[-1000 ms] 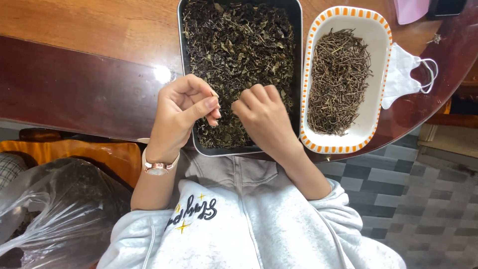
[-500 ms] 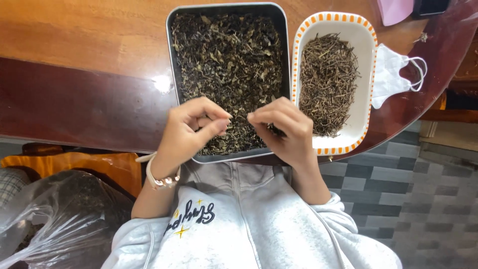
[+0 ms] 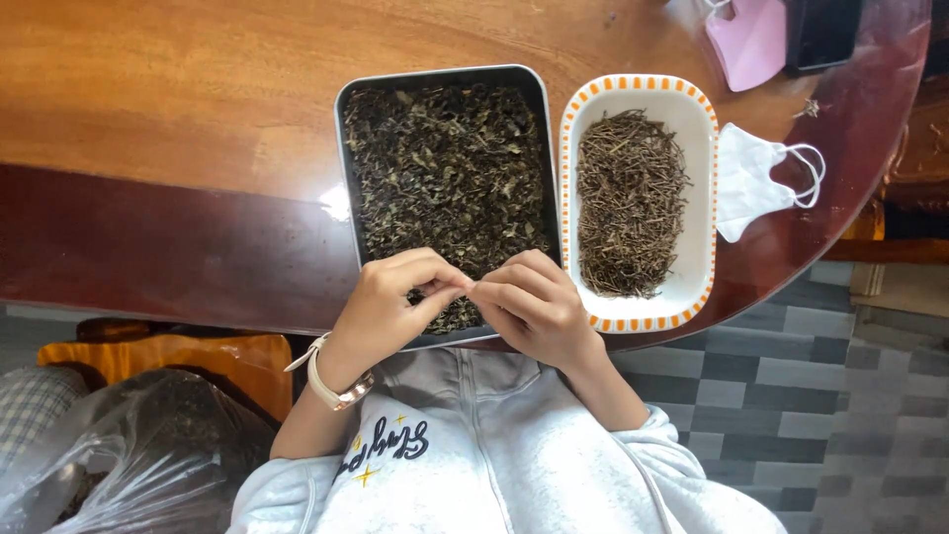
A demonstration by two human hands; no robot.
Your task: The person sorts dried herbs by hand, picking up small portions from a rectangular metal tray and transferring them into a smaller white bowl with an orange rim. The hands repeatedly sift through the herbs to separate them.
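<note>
left hand and right hand curled together, fingertips meeting, fingers pinched on something too small to tell, over near edge of dark tray of dried leaves on desk, white dish of stems just beside

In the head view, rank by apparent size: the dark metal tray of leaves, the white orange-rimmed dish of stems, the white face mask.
1. dark metal tray, largest.
2. white orange-rimmed dish, a little smaller; hands hide the tray's near edge, so the margin is unsure.
3. white face mask, clearly smallest.
</note>
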